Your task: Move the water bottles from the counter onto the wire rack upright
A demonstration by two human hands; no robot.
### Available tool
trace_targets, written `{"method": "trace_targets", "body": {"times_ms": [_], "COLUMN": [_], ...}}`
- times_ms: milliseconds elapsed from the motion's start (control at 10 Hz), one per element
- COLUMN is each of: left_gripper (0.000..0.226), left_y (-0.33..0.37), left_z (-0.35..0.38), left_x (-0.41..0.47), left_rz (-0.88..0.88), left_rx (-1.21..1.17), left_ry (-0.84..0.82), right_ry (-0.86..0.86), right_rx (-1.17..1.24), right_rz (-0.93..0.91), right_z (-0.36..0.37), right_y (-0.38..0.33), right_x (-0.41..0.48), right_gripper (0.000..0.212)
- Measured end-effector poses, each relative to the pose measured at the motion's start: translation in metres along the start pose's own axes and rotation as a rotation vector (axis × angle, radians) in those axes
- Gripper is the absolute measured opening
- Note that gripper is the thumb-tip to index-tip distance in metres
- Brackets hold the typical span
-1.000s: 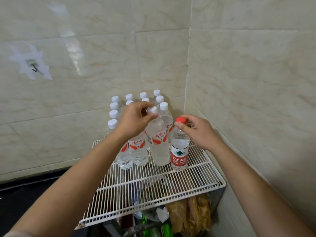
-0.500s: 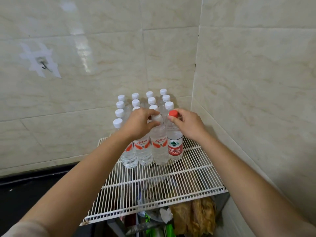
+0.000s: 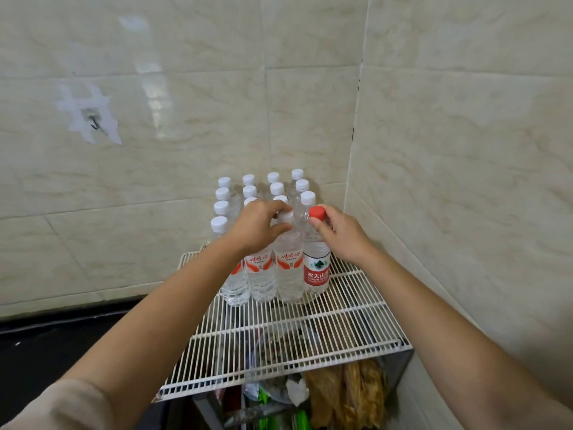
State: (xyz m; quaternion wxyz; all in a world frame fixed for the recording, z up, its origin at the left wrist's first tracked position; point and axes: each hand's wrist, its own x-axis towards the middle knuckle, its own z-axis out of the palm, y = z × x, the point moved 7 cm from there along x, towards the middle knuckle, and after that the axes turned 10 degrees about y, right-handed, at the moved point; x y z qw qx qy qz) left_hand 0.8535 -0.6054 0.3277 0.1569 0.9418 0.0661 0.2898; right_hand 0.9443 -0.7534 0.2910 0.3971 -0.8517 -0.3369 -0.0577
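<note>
Several clear water bottles with white caps (image 3: 222,208) stand upright in tight rows at the back of the white wire rack (image 3: 356,318), against the tiled corner. My left hand (image 3: 259,226) grips the neck of a white-capped bottle (image 3: 290,268) in the front row. To its right stands a red-capped bottle (image 3: 316,268) with a red and white label, upright on the rack and touching its neighbour. My right hand (image 3: 339,232) pinches this bottle just under its red cap.
Tiled walls close in the rack at the back and on the right. A small hook (image 3: 94,122) hangs on the left wall. A dark counter (image 3: 62,346) lies to the left of the rack. Bags and clutter (image 3: 341,395) sit below the rack's front edge.
My right hand has slid the red-capped bottle back and to the left until it stands against the front row. My left hand has stayed on the white-capped bottle's neck.
</note>
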Motion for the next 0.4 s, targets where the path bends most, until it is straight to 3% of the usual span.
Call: {"method": "trace_targets", "body": {"times_ms": [100, 200, 300, 400], "left_gripper": [0.048, 0.051, 0.047, 0.051], "left_y": [0.002, 0.002, -0.004, -0.017], "left_z": [-0.006, -0.023, -0.024, 0.002], "left_x": [-0.008, -0.037, -0.086, -0.142], "left_rz": [0.082, 0.108, 0.073, -0.043], "left_rx": [0.043, 0.101, 0.097, 0.103], "left_ry": [0.043, 0.249, 0.372, 0.267], "right_ry": [-0.022, 0.042, 0.125, 0.291], "right_rx": [0.059, 0.031, -0.005, 0.078], "right_rz": [0.078, 0.117, 0.087, 0.042], "right_z": [-0.006, -0.023, -0.043, -0.071], "right_y": [-0.001, -0.004, -0.01, -0.02], "right_x": [-0.007, -0.019, -0.027, -0.025], "right_gripper": [0.061, 0.082, 0.075, 0.07]}}
